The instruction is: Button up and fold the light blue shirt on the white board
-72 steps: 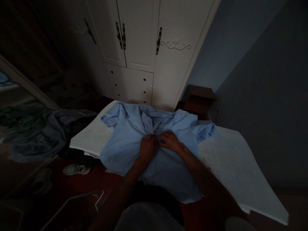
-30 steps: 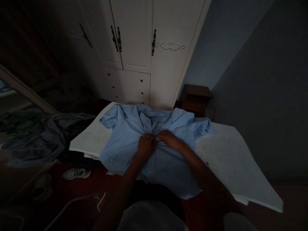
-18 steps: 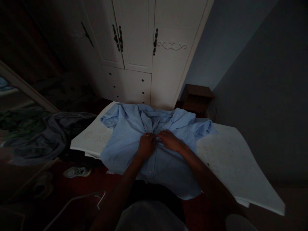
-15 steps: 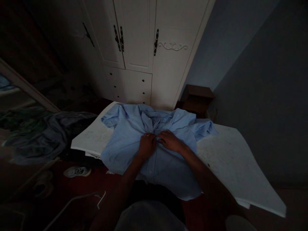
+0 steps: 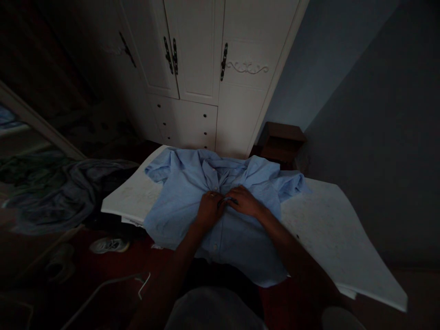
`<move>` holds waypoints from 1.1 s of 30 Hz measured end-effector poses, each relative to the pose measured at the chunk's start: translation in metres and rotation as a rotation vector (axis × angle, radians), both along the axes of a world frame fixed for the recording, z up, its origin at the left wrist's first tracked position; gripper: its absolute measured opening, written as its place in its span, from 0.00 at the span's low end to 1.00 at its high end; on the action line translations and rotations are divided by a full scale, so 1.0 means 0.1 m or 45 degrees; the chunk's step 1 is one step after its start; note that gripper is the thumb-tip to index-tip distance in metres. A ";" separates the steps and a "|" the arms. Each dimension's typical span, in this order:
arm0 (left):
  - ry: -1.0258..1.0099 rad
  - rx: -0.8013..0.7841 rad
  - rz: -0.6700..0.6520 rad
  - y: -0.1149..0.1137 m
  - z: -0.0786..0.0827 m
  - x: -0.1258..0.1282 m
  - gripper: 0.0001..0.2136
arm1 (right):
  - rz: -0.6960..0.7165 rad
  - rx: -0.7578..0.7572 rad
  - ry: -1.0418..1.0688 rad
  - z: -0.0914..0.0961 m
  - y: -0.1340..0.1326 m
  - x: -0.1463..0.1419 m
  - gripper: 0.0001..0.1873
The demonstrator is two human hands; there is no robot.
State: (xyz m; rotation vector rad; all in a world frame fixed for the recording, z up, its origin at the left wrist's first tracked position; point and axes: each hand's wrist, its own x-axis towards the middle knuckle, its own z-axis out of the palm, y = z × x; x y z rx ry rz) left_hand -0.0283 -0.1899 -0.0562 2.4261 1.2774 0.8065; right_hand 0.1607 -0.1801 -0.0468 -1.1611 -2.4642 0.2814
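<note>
Pale blue and looking like thin woven cotton, the short-sleeved shirt point(image 5: 227, 229) lies front up across the white desk point(image 5: 330, 224), its hem hanging over the near edge. Just above that hem a small white button point(image 5: 215, 246) sits on the front placket, a small, hard thing that probably wants fingertips rather than a full grip. Farther up, at the middle of the placket, the left hand point(image 5: 210, 208) is curled nearly closed, its fingertips pinching the cloth; the right hand point(image 5: 242, 200) faces it, thumb and fingers drawn together on the same gathered bit, and whether a button is hidden between them I cannot tell. The cloth should be light, limp and hardly slippery, quick to crease, with little to break except a button thread. The doubled placket edge likely gives the firmest pinch, while the loose front would only bunch. Beyond the hands, the collar point(image 5: 208, 170) stands open and rumpled; it and the shoulder seams look like good holds for lifting. Behind the desk rises a white wardrobe point(image 5: 199, 50).
</note>
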 end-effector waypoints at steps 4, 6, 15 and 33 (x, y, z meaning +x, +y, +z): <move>-0.008 0.009 -0.024 0.00 0.00 -0.01 0.07 | 0.066 -0.024 0.042 -0.01 0.02 0.03 0.07; -0.023 -0.005 -0.035 -0.01 0.01 -0.01 0.08 | 0.087 -0.047 0.086 -0.02 0.05 0.05 0.06; -0.021 -0.010 0.006 0.00 0.01 0.00 0.08 | 0.004 -0.119 0.054 0.00 0.07 0.03 0.07; 0.003 -0.007 0.065 0.01 0.01 0.03 0.07 | 0.009 -0.140 0.028 -0.02 0.04 0.05 0.09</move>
